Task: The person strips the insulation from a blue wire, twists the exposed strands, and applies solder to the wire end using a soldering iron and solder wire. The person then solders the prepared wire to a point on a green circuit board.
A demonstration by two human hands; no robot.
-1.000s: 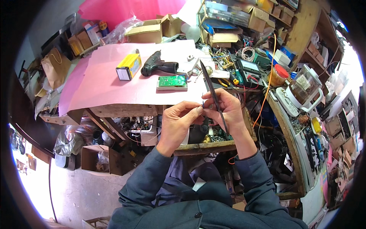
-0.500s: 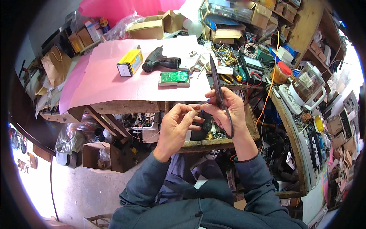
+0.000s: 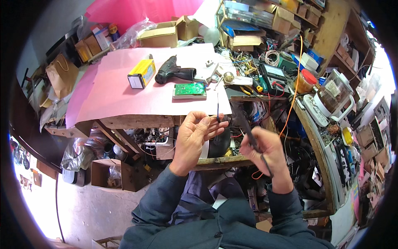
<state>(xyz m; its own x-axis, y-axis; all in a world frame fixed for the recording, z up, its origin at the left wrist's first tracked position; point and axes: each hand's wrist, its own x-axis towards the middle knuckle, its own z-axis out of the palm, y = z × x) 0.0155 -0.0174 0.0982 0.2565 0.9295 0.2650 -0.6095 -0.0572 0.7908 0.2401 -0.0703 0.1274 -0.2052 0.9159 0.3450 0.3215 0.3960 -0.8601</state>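
My left hand (image 3: 192, 139) is over the table's front edge, thumb and fingertips pinched on a thin dark blue wire (image 3: 218, 108) that sticks up from them. To its right and lower, my right hand (image 3: 267, 151) is closed on dark long-bladed scissors (image 3: 248, 129) with a thin looped handle; motion blurs both. Whether the blades are apart cannot be made out. Beyond my hands, a green circuit board (image 3: 189, 89) lies in a pale casing on the pink sheet (image 3: 112, 97). A black pistol-shaped power tool (image 3: 176, 71) rests behind it, beside a yellow box (image 3: 141, 74).
Tangled wires and screwdrivers (image 3: 262, 83) crowd the bench's right side, near a red-lidded jar (image 3: 306, 79) and a clear jug (image 3: 333, 89). An orange cable (image 3: 295, 93) hangs down there. Below the table are an open drawer (image 3: 224, 162) and a cardboard box (image 3: 107, 174).
My right hand has drawn away from the left, down and to the right, with the scissors. The left hand stays nearly in place, and the blue wire now shows upright in its fingers.
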